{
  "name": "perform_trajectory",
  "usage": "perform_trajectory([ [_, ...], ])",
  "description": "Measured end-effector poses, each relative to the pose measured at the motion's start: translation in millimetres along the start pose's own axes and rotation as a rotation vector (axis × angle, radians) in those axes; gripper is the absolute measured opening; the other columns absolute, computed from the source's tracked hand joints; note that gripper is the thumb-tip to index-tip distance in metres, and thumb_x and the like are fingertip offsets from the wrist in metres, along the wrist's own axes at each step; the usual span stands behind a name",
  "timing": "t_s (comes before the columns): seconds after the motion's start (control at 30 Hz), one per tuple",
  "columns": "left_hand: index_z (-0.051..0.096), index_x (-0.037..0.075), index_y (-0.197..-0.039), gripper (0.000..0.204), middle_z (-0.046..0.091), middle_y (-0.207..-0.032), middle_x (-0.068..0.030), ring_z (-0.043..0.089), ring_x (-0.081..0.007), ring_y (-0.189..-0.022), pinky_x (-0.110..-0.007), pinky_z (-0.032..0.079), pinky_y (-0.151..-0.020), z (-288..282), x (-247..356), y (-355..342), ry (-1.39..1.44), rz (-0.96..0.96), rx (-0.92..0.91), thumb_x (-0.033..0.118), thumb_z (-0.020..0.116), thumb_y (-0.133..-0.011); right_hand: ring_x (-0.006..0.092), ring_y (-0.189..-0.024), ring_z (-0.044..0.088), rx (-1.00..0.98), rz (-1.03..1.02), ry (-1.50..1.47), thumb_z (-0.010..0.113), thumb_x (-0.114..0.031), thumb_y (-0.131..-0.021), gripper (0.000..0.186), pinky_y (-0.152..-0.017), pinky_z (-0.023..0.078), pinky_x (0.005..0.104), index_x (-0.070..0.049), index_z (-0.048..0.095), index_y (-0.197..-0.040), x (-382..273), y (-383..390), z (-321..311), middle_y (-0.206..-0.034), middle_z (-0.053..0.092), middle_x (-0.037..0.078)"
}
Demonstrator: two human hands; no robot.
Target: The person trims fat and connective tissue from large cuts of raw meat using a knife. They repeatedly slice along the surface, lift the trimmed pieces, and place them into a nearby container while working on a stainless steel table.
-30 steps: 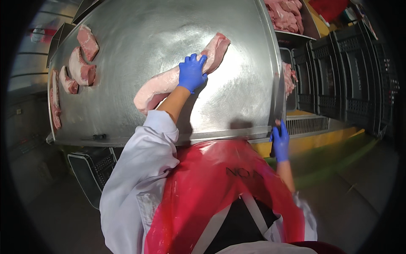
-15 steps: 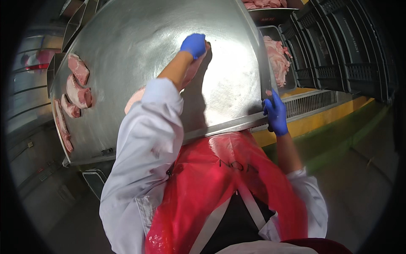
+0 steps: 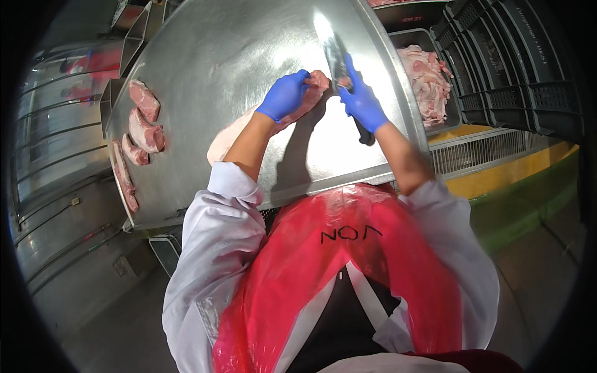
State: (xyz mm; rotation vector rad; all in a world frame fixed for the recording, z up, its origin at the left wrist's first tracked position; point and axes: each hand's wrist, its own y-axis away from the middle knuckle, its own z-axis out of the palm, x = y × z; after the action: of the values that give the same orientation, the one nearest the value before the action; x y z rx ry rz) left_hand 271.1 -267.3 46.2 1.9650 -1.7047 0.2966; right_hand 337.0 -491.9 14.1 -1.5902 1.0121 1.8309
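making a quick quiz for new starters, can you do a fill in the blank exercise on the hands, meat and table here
The gloved right hand holds a long, black-handled steel ____.
The left hand, gloved in bright ____, grips the long pale-pink slab of meat.
Smaller pink chunks of meat lie on the person's ____ side of the wide grey metal table.

Missing words: knife; blue; left.

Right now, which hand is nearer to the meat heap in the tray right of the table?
Right: the right hand, holding the knife, is left of the meat heap; the left hand is farther left, on the long meat piece.
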Motion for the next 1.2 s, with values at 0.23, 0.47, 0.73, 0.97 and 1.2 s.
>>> perform_trajectory([
  [0.23,0.067,0.007,-0.118,0.024,0.073,-0.113,-0.0177,0.069,-0.0387,-0.105,-0.042,0.054,-0.090,-21,-5,-23,-0.027,0.062,-0.022,0.016,0.058,-0.098,0.0109,-0.055,0.055,-0.426,0.237,0.100,0.053,-0.005,-0.094,0.078,-0.051,0.050,0.0272,-0.026,0.025,-0.164,19,33,-19,-0.073,0.059,0.006],
  [0.47,0.068,0.006,-0.117,0.025,0.074,-0.107,-0.0157,0.071,-0.0342,-0.097,-0.039,0.054,-0.087,-47,12,-77,-0.057,0.266,-0.221,0.021,0.061,-0.099,0.0151,-0.066,0.060,-0.312,0.146,0.051,0.055,-0.015,-0.090,0.078,-0.067,0.055,0.0327,-0.023,0.028,-0.163,41,-73,20,-0.084,0.064,0.009],
  [0.73,0.066,0.003,-0.114,0.028,0.072,-0.100,-0.0175,0.068,-0.0317,-0.093,-0.039,0.052,-0.085,-52,-6,-76,-0.012,0.241,-0.170,0.027,0.059,-0.101,0.0155,-0.064,0.063,-0.394,0.230,0.167,0.055,-0.020,-0.098,0.071,-0.067,0.056,0.0330,-0.026,0.027,-0.163,15,-3,25,-0.083,0.066,0.010],
  [0.97,0.067,0.003,-0.117,0.029,0.072,-0.097,-0.0130,0.067,-0.0243,-0.088,-0.037,0.052,-0.085,-55,-21,-85,-0.054,0.191,-0.072,0.028,0.061,-0.102,0.0174,-0.068,0.063,-0.491,0.311,0.168,0.049,-0.014,-0.100,0.076,-0.068,0.056,0.0332,-0.027,0.014,-0.166,5,27,40,-0.089,0.064,0.013],
  [1.2,0.067,0.002,-0.113,0.023,0.070,-0.093,-0.0072,0.065,-0.0163,-0.087,-0.034,0.052,-0.084,-40,-22,-71,0.392,0.006,0.164,0.021,0.060,-0.101,0.0124,-0.062,0.058,-0.377,0.163,0.061,0.052,-0.011,-0.095,0.082,-0.059,0.054,0.0306,-0.027,0.015,-0.166,23,-41,75,-0.076,0.059,0.008],
])
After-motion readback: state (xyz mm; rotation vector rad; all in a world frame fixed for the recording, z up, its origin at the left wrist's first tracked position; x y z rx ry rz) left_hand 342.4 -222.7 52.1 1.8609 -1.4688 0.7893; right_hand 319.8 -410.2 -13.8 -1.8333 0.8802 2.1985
